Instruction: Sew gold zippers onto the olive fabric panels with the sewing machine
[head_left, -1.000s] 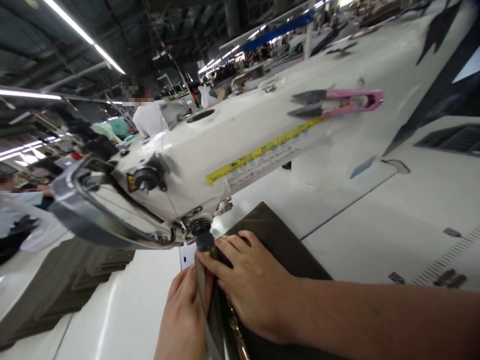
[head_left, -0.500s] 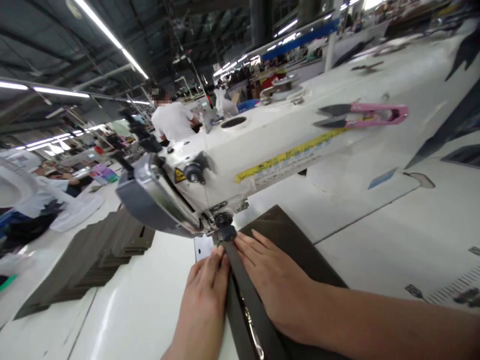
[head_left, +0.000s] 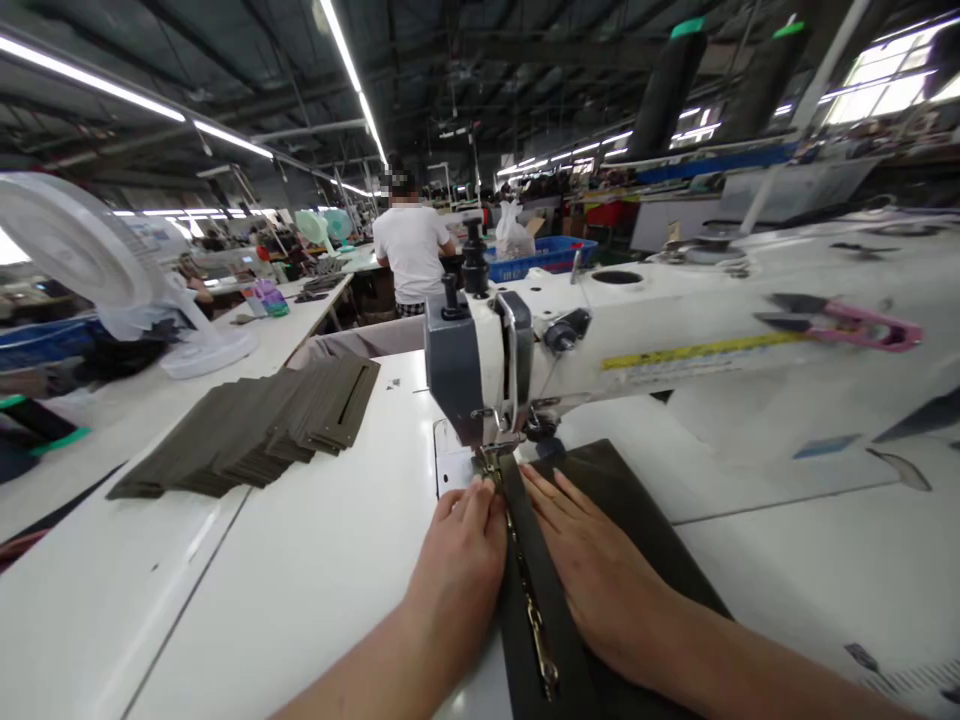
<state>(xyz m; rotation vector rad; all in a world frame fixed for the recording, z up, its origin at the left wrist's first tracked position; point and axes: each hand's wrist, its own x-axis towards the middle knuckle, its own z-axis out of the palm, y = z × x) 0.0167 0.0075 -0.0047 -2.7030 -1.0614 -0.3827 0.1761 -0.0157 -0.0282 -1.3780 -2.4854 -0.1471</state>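
Note:
A dark olive fabric panel (head_left: 622, 520) lies under the head of a white sewing machine (head_left: 480, 370). A metal zipper (head_left: 531, 600) shows in the long slot of a strip of the same colour, and the slot runs toward the presser foot. My left hand (head_left: 461, 550) has its fingers bent and pressed together at the zipper strip's left edge, just in front of the foot. My right hand (head_left: 600, 560) rests flat, fingers stretched out, on the panel right of the zipper. The needle point is too small to make out.
A fanned stack of slotted olive pieces (head_left: 262, 425) lies on the table at left. Pink-handled thread snips (head_left: 847, 322) rest on the machine arm. A white fan (head_left: 202, 335) stands behind the stack. A person in a white shirt (head_left: 411, 250) is farther back.
The camera view has levelled and turned left, so the machine appears farther right. Both hands remain beside the zipper at the presser foot.

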